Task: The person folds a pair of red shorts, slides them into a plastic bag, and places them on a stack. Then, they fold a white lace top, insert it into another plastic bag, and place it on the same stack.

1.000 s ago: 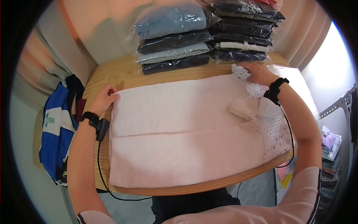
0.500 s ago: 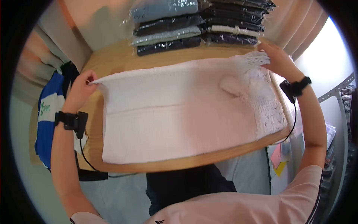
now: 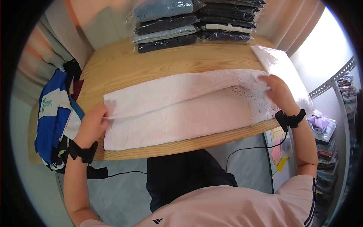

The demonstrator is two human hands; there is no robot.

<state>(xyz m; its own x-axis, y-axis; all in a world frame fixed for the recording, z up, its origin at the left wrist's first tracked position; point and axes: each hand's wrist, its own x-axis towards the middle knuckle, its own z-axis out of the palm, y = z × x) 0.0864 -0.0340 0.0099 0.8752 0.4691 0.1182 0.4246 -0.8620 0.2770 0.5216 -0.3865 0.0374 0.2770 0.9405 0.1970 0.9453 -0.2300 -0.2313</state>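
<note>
On the wooden surface [image 3: 159, 64] lies a pale pink cloth [image 3: 181, 117], its top part folded over. The left hand [image 3: 94, 123] pinches the fold's edge at one end. The right hand [image 3: 279, 92] has bent fingers on the lacy end, near a shiny plastic bag [image 3: 278, 62].

The garment [image 3: 181, 121] lies along the table's [image 3: 151, 64] near edge. Behind it, on the far edge, two stacks of bagged clothes stand side by side, left [image 3: 166, 28] and right [image 3: 227, 22]; a plastic bag [image 3: 278, 62] lies at the right edge.
</note>
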